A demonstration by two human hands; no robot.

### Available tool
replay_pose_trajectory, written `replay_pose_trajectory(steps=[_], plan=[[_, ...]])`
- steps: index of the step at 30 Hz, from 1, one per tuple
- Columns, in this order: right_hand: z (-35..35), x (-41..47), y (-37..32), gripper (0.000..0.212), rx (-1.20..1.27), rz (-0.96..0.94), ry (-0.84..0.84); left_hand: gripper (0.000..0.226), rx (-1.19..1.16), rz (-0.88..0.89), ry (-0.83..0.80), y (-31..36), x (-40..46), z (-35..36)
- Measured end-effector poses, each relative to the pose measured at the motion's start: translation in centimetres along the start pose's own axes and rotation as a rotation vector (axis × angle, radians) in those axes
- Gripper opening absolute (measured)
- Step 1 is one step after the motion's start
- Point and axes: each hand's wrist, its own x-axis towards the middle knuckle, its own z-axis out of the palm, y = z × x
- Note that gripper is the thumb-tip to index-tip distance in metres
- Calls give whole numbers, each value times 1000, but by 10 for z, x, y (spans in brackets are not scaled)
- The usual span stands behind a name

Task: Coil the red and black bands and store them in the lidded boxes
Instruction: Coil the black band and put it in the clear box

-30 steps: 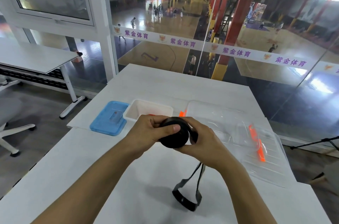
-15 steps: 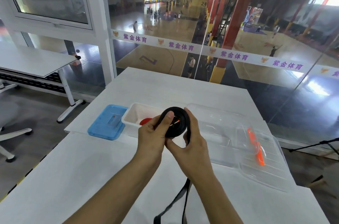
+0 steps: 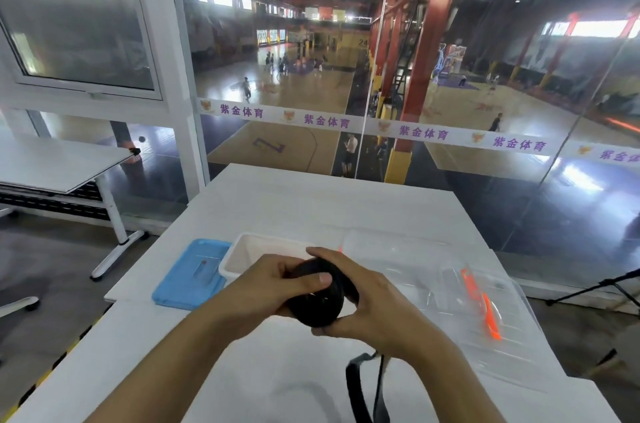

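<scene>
Both hands hold the black band (image 3: pixel 320 301), wound into a thick coil above the white table (image 3: pixel 311 204). My left hand (image 3: pixel 266 284) grips the coil from the left with its thumb across the face. My right hand (image 3: pixel 363 304) wraps round the coil from the right and below. The band's loose tail (image 3: pixel 356 388) hangs from under my right wrist to the bottom edge. Behind my hands stands an open white box (image 3: pixel 242 249); its inside is mostly hidden. Its blue lid (image 3: pixel 194 277) lies flat to its left.
A clear plastic box with an orange clasp (image 3: pixel 481 304) lies open to the right of my hands. A glass wall (image 3: pixel 381 110) stands past the table's far edge. Another white table (image 3: pixel 52 162) stands at the left.
The camera has tilted up. The coil has turned from upright to lying more flat between my hands, and my left thumb now lies across it. The tail swings under my right wrist.
</scene>
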Motion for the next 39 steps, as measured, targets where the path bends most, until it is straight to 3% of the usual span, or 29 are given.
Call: replay_pose_trajectory(steps=[3, 6, 15, 18, 21, 24, 27, 30, 35, 39], plan=[[-3, 2, -6, 95, -21, 15, 60, 34, -1, 87, 116, 2, 5, 6], [-5, -1, -8, 75, 10, 76, 139, 20, -42, 156, 220, 2, 7, 15], [-8, -7, -10, 53, 131, 84, 235, 15, -33, 317, 349, 6, 9, 26], [3, -3, -10, 57, 213, 116, 292, 15, -87, 329, 454, 5, 11, 38], [26, 0, -11, 55, 173, 156, 468, 14, -170, 342, 549, 6, 14, 51], [47, 0, -17, 71, 158, 185, 595, 30, -251, 280, 604, 6, 14, 56], [50, 0, -19, 85, 181, 145, 600, 35, -209, 199, 553, -1, 12, 52], [42, -2, -15, 86, 118, 153, 528, 39, -328, 96, 426, -8, 8, 47], [11, -12, -1, 82, 64, 68, 291, 46, -313, 6, 202, -7, -5, 19], [-22, -13, -3, 84, -105, -15, 60, 39, -95, 19, 30, 5, -11, -4]])
